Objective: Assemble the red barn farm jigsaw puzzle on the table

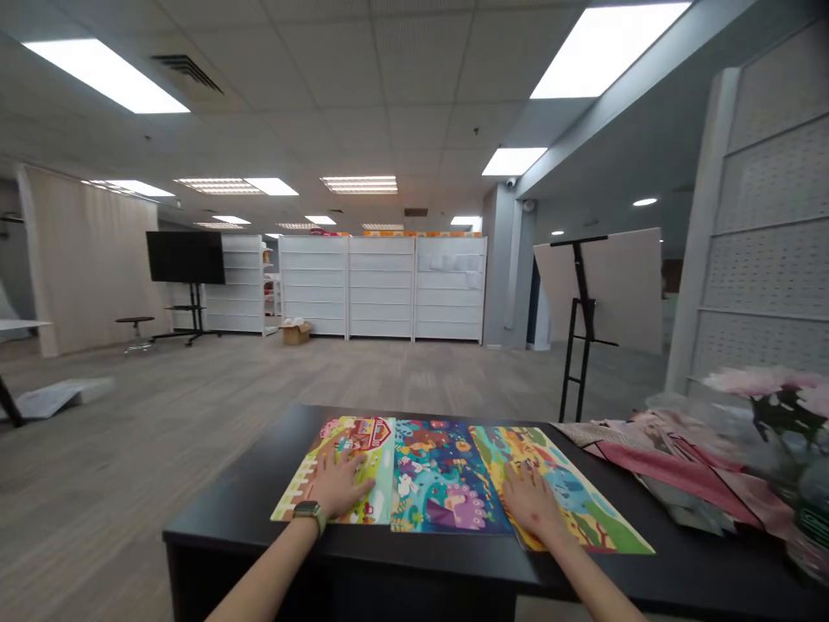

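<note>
Boards [446, 475], three of them, illustrated, lie side by side at 12 o'clock on the black bench [226, 492], long axes running roughly away from the person. The left grip [337, 484], open and flat, wears a wristwatch [309, 516] and rests on the barn-picture board [366, 436]; the right grip [531, 505], also open, lies on the yellow-green board [592, 510]. Pink flowers [764, 384] stand at 2 o'clock.
</note>
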Action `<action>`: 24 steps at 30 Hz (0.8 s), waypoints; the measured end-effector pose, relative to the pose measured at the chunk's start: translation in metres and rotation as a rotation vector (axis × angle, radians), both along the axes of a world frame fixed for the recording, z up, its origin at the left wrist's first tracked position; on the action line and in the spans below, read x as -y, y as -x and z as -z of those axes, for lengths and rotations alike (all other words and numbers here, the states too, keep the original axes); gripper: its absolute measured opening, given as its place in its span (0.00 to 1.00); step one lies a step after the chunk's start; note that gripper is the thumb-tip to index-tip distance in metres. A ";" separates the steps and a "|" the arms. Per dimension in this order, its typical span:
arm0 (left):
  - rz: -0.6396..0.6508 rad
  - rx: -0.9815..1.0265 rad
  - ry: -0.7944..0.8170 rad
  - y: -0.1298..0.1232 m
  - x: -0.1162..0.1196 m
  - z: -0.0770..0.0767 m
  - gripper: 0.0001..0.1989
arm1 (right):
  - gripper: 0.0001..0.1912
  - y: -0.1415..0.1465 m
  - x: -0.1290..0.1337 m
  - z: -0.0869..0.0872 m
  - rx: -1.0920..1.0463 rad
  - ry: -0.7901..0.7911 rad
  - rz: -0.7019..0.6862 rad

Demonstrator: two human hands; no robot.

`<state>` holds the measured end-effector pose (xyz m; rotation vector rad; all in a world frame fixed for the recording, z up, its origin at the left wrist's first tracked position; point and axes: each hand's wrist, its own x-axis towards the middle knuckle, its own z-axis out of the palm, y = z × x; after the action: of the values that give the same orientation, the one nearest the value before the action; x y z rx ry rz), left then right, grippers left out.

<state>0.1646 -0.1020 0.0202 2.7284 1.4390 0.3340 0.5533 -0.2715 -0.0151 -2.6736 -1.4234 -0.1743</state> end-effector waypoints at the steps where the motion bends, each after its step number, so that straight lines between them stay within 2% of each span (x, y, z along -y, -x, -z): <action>1: 0.010 0.006 -0.021 0.000 0.002 -0.001 0.28 | 0.33 -0.001 0.001 -0.001 0.002 -0.003 0.002; 4: 0.070 0.018 -0.088 -0.001 0.006 -0.004 0.22 | 0.33 -0.005 0.000 -0.003 0.007 -0.009 -0.006; 7: 0.187 0.009 -0.138 -0.004 0.009 -0.007 0.18 | 0.33 -0.013 0.000 -0.003 0.001 -0.012 -0.053; 11: 0.307 -0.029 -0.153 -0.004 0.012 -0.011 0.15 | 0.35 -0.043 0.014 -0.009 -0.031 0.002 -0.151; 14: 0.338 -0.043 -0.162 -0.004 0.011 -0.013 0.15 | 0.38 -0.068 0.028 -0.013 -0.047 0.001 -0.067; 16: 0.351 -0.043 -0.164 -0.004 0.009 -0.012 0.15 | 0.40 -0.072 0.028 -0.012 -0.055 -0.007 0.012; 19: 0.368 -0.037 -0.152 -0.006 0.007 -0.009 0.16 | 0.41 -0.052 0.009 -0.002 -0.064 -0.013 0.003; 22: 0.383 -0.027 -0.129 -0.007 0.005 -0.006 0.18 | 0.40 -0.018 -0.015 0.011 -0.069 -0.032 -0.119; 24: 0.402 -0.018 -0.115 -0.006 0.001 -0.007 0.19 | 0.37 -0.007 -0.025 0.013 -0.076 -0.057 -0.174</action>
<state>0.1707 -0.1028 0.0276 3.0260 0.8633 0.3800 0.5604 -0.2463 -0.0283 -2.4681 -1.5913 -0.0957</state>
